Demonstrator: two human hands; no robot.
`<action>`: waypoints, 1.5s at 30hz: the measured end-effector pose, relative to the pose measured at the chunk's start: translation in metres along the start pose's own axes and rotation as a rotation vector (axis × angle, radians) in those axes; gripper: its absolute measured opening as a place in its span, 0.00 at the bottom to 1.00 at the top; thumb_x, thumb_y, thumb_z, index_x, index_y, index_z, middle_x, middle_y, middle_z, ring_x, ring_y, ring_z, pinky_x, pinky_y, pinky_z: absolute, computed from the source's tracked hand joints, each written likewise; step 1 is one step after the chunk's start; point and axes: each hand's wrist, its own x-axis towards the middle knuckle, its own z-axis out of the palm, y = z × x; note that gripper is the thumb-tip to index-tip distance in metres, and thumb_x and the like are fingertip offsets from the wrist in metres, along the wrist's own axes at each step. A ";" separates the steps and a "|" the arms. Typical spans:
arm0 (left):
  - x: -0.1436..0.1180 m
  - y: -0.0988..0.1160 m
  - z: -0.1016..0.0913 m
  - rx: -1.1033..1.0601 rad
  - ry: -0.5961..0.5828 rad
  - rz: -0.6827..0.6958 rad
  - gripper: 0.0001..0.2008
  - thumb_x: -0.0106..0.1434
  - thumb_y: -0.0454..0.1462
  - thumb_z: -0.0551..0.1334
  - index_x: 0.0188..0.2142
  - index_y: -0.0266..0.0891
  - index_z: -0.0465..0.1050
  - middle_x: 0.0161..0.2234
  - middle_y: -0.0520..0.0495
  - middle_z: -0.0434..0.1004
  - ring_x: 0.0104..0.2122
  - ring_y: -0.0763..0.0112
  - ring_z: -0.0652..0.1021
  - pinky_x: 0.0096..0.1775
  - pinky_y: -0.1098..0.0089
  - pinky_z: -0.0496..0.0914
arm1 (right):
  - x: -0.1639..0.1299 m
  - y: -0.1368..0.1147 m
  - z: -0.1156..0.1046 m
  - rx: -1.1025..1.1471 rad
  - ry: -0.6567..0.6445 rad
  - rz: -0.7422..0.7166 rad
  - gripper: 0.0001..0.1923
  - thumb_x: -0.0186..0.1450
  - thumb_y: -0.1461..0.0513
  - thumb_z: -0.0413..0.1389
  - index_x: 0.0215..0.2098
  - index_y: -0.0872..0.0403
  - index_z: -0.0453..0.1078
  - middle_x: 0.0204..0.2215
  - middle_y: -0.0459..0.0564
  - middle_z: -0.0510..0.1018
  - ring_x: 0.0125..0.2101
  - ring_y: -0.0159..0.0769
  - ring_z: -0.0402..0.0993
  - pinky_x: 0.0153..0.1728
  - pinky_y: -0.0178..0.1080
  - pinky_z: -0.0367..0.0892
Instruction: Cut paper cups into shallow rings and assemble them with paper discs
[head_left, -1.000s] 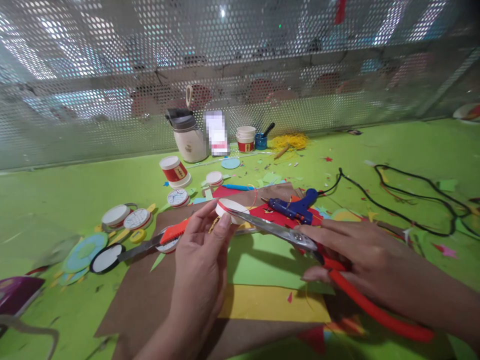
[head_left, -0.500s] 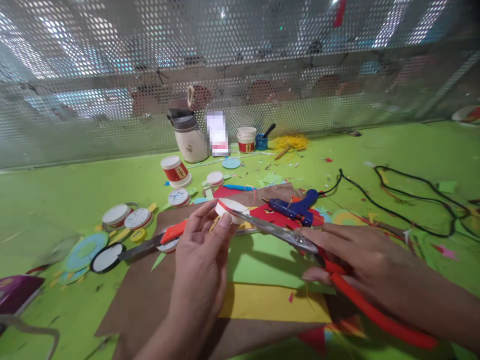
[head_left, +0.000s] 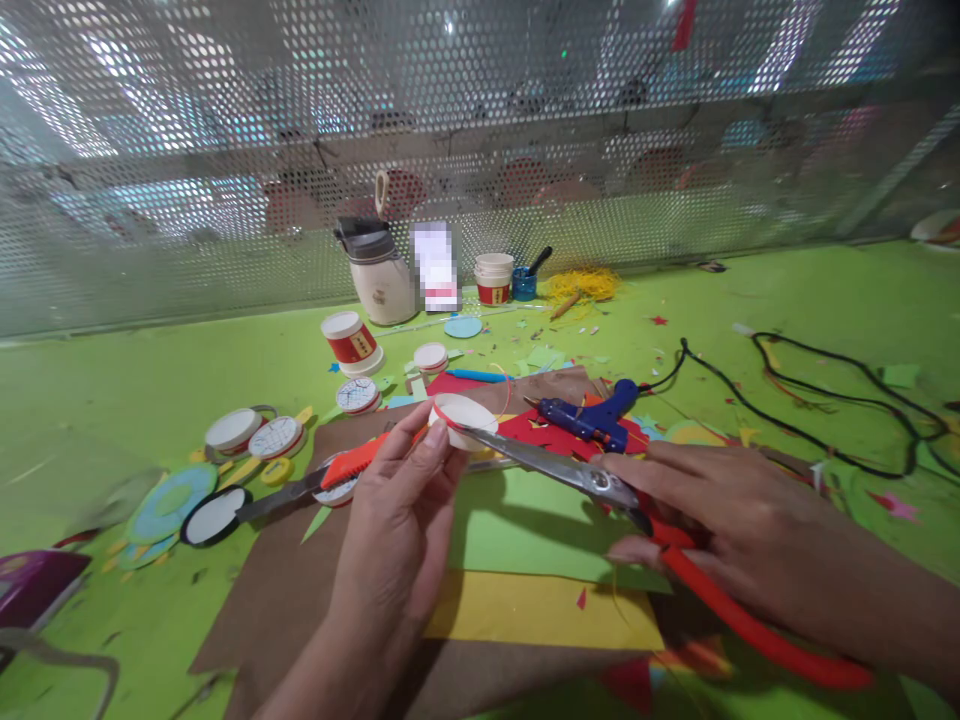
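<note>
Between the thumb and fingers of my left hand (head_left: 401,520) is a white round paper cup piece (head_left: 469,412) with a red band along its rim. My right hand (head_left: 720,530) is closed around the red handles of a pair of scissors (head_left: 562,468). The blade tips touch or overlap the near edge of the white piece; exactly how far they reach inside is hard to see. Below both hands lie sheets of green paper (head_left: 525,530) and yellow paper (head_left: 547,608) on brown card (head_left: 277,600).
A blue glue gun (head_left: 592,415) with a black cord lies beyond the scissors. An orange-handled cutter (head_left: 352,462) is left of my left hand. Farther back stand a kettle (head_left: 381,285), a red and white cup (head_left: 351,343) and stacked cups (head_left: 493,280). Paper scraps are scattered about.
The white piece has tilted so more of its round face shows, and my left thumb has shifted left along its edge. The scissors stay at its rim, nearly unmoved.
</note>
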 end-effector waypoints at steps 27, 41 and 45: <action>-0.006 -0.001 0.004 0.055 0.002 0.001 0.09 0.56 0.30 0.68 0.38 0.37 0.78 0.39 0.47 0.82 0.38 0.72 0.80 0.48 0.69 0.74 | 0.003 0.003 -0.002 -0.022 -0.002 -0.003 0.23 0.71 0.48 0.45 0.49 0.55 0.71 0.35 0.58 0.80 0.29 0.46 0.77 0.25 0.44 0.72; -0.006 -0.003 0.004 0.047 -0.022 -0.002 0.08 0.57 0.31 0.68 0.38 0.37 0.78 0.38 0.48 0.82 0.37 0.74 0.79 0.46 0.72 0.74 | 0.000 0.003 -0.003 -0.022 -0.013 -0.005 0.24 0.71 0.47 0.43 0.50 0.55 0.70 0.36 0.58 0.80 0.30 0.46 0.78 0.25 0.43 0.73; -0.005 -0.004 0.002 0.039 -0.032 0.010 0.08 0.58 0.31 0.68 0.39 0.37 0.78 0.38 0.48 0.82 0.37 0.75 0.79 0.46 0.72 0.73 | 0.000 0.004 -0.004 0.004 -0.018 0.001 0.25 0.71 0.47 0.45 0.50 0.55 0.71 0.36 0.57 0.80 0.29 0.45 0.77 0.25 0.43 0.72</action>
